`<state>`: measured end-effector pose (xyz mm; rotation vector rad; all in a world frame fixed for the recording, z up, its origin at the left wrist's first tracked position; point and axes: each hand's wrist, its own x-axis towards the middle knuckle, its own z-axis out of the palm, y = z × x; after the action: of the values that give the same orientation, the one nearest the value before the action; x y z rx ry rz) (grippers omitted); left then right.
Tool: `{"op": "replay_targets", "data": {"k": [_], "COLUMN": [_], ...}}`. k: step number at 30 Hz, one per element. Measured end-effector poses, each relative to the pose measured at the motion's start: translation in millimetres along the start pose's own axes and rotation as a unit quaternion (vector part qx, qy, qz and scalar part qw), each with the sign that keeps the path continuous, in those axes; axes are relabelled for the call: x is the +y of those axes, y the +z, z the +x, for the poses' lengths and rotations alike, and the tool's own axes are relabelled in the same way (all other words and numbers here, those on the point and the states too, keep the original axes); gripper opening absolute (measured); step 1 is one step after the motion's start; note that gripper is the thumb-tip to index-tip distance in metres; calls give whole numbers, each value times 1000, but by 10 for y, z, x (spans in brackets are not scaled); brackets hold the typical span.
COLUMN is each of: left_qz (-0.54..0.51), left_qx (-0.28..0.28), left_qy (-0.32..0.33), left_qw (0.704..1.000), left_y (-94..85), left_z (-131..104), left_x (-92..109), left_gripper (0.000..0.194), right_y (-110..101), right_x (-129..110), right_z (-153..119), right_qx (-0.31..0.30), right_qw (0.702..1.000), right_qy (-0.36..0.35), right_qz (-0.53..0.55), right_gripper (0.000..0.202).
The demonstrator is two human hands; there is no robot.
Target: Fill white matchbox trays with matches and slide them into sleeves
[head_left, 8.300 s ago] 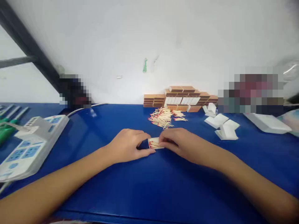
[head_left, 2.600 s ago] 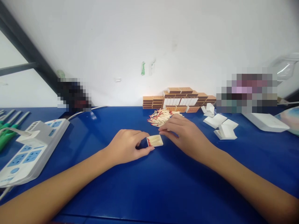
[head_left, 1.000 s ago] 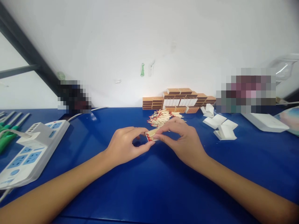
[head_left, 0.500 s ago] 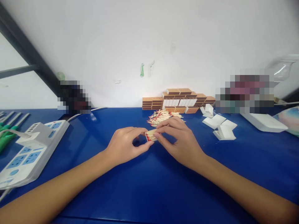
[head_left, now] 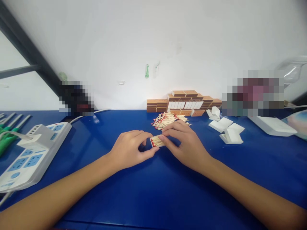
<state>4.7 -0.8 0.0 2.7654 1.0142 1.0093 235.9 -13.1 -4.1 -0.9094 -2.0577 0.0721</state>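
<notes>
Two hands (head_left: pixel 129 148) (head_left: pixel 188 142), match tray (head_left: pixel 151 142), matchboxes (head_left: pixel 193 105), illegible print (head_left: pixel 186 112)

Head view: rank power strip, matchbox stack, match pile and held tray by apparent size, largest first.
1. Power strip, nearer the camera
2. Matchbox stack
3. Match pile
4. Held tray, partly covered by fingers

One left hand (head_left: pixel 129 148) and one right hand (head_left: pixel 185 140) are touching one tray (head_left: pixel 151 141). One match heap (head_left: pixel 165 120), one power strip (head_left: pixel 39 169) and one stack (head_left: pixel 184 104), topped by two matchboxes (head_left: pixel 178 93), are occupying one worktop (head_left: pixel 155 191).
</notes>
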Motion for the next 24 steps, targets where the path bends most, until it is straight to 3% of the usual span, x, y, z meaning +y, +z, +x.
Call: {"op": "replay_targets", "data": {"k": [24], "left_qz": [2], "left_qx": [-19], "left_qy": [-3], "left_qw": [1000], "left_y": [12], "left_z": [-8], "left_x": [-10], "left_gripper": [27], "right_y": [3], "right_x": [1], "right_z": [-7], "right_qx": [-9], "right_qw": [1000], "right_qy": [1], "right_qz": [-1], "right_gripper": [14]}}
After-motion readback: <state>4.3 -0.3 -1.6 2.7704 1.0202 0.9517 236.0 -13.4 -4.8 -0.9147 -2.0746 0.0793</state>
